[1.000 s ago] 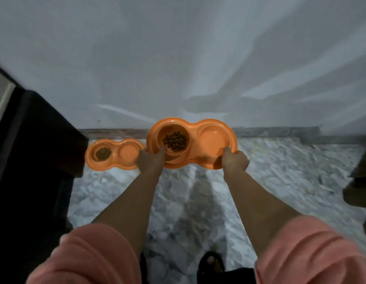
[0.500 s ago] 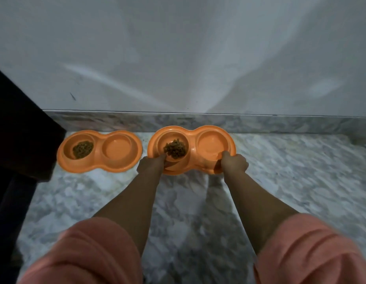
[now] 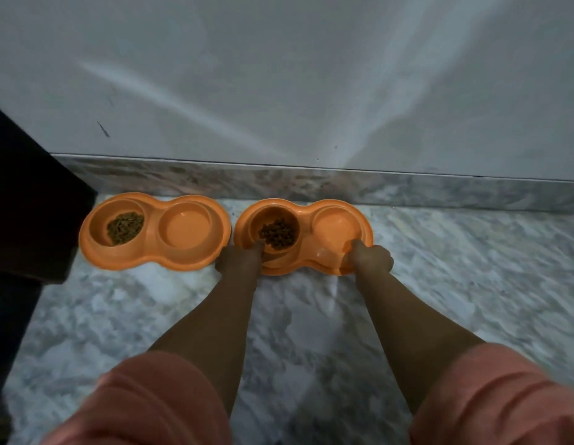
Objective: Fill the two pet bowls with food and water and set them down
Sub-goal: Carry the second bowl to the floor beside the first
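Observation:
Two orange double pet bowls lie side by side on the marble floor by the wall. The left double bowl (image 3: 150, 248) rests flat, with kibble (image 3: 125, 228) in its left cup and a clear-looking right cup. I hold the right double bowl (image 3: 306, 213) by its near rim, low over or on the floor. Dark kibble (image 3: 277, 233) fills its left cup, and its right cup (image 3: 337, 231) looks glossy. My left hand (image 3: 239, 260) grips the rim by the kibble cup. My right hand (image 3: 370, 260) grips the rim at the right cup.
A white wall (image 3: 279, 75) with a marble skirting (image 3: 311, 184) runs just behind the bowls. Dark furniture (image 3: 25, 203) stands at the left, close to the left bowl. Marble floor (image 3: 471, 268) stretches to the right and toward me.
The right double bowl has come down and nearer to the floor beside the left one, both hands still on it. The view has tilted lower and closer.

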A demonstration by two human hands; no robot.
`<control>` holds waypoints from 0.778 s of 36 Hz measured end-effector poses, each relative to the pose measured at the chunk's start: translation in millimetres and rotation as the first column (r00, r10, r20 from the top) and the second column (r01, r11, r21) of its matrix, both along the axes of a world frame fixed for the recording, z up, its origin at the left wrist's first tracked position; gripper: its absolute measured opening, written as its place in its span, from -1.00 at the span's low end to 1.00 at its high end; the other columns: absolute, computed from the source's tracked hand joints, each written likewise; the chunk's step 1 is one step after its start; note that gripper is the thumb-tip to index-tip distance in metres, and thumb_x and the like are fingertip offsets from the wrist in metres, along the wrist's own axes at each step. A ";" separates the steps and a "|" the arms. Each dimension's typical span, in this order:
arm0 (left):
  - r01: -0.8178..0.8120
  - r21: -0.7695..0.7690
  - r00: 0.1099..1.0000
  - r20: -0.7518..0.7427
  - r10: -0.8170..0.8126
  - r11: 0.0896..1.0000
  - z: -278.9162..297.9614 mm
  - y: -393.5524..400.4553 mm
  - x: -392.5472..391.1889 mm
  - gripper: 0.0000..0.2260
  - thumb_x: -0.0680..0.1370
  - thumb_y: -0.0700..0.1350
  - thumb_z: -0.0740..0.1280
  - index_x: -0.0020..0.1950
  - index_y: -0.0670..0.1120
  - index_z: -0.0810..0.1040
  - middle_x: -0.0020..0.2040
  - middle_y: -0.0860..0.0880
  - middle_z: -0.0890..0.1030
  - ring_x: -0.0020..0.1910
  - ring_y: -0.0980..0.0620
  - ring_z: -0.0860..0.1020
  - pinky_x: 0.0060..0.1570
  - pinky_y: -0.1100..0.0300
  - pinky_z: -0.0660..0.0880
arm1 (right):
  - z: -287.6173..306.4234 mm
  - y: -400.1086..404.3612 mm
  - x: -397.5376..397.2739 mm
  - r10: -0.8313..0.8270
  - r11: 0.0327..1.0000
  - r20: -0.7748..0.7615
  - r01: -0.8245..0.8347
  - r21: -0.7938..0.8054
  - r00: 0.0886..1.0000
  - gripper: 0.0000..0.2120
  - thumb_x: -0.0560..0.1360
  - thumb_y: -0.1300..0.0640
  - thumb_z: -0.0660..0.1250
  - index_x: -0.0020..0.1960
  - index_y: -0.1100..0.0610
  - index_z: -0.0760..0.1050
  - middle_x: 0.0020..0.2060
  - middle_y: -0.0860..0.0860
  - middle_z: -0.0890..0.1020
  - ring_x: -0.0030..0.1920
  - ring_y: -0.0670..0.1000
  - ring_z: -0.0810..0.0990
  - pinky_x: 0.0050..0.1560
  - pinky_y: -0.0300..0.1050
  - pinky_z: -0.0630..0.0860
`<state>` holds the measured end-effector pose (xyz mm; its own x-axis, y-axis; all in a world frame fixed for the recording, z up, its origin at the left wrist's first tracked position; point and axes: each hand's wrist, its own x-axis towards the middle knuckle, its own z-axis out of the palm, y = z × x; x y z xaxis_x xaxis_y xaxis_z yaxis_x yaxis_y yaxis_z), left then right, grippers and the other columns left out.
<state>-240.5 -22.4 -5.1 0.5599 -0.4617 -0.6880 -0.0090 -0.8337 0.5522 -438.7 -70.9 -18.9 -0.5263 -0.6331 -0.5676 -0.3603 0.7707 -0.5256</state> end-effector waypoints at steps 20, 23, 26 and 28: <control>-0.126 -0.067 0.992 0.019 0.127 0.990 -15.9 -7.0 -7.0 -0.39 0.49 0.09 0.40 0.44 -0.17 0.36 0.36 -0.18 0.48 0.33 -0.19 0.45 0.30 -0.02 0.43 | -19.6 -7.8 0.6 0.102 0.995 -0.060 -0.101 0.029 0.993 -0.47 0.55 -0.14 0.18 0.24 0.30 0.48 0.16 0.23 0.55 0.21 0.19 0.50 0.22 0.05 0.48; -0.118 -0.075 0.992 0.029 0.120 0.990 -17.5 -7.7 -6.4 -0.39 0.50 0.09 0.39 0.44 -0.18 0.35 0.37 -0.18 0.46 0.35 -0.19 0.43 0.30 -0.01 0.39 | -19.3 -7.8 0.5 0.127 0.991 -0.058 -0.125 0.044 0.990 -0.43 0.55 -0.17 0.18 0.26 0.30 0.46 0.19 0.23 0.54 0.21 0.18 0.51 0.20 0.01 0.48; -0.138 -0.070 0.990 0.028 0.141 0.988 -18.5 -7.7 -5.8 -0.38 0.48 0.10 0.39 0.44 -0.19 0.36 0.36 -0.20 0.47 0.34 -0.20 0.44 0.32 -0.03 0.41 | -19.0 -6.4 -1.1 0.151 0.987 -0.058 -0.147 0.056 0.987 -0.41 0.55 -0.20 0.15 0.26 0.30 0.46 0.19 0.22 0.53 0.19 0.18 0.52 0.16 -0.02 0.47; -0.133 -0.076 0.990 0.040 0.136 0.988 -20.1 -8.0 -5.4 -0.37 0.47 0.13 0.39 0.43 -0.19 0.38 0.35 -0.20 0.48 0.34 -0.21 0.43 0.33 -0.08 0.39 | -18.2 -6.0 -1.6 0.173 0.984 -0.056 -0.170 0.061 0.983 -0.39 0.55 -0.22 0.14 0.25 0.31 0.47 0.17 0.23 0.55 0.22 0.19 0.50 0.23 0.02 0.47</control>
<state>-245.9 -30.5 -25.2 0.6496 -0.4284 -0.6280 0.0742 -0.7864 0.6132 -440.3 -76.9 -37.2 -0.4470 -0.6854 -0.5749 -0.5196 0.7220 -0.4568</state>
